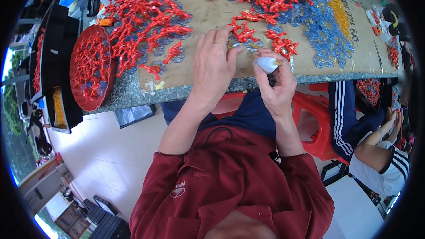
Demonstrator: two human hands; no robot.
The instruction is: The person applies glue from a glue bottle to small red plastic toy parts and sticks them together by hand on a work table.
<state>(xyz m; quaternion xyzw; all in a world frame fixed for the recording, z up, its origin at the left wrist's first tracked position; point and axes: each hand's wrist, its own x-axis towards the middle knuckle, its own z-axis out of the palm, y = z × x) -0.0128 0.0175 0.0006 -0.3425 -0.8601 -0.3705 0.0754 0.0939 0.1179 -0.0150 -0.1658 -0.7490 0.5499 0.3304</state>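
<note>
Now, white bottle [266,65]: in the right hand [280,84], pinched between thumb and fingers.
Red figures [245,34]: just past the left hand [214,62], contact unclear.
Left hand: fingers together, thumb spread apart.
Cardboard [197,17]: beneath figures, on the table [126,92].

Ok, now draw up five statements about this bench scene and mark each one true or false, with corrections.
1. The right hand holds a small white bottle. True.
2. The left hand grips a second bottle. False: its thumb and fingers are apart, beside red pieces.
3. The yellow pieces lie to the right of the blue pieces. True.
4. The plate on the left is green. False: it is red.
5. A white top with dark stripes shows toward the right edge. True.
</note>
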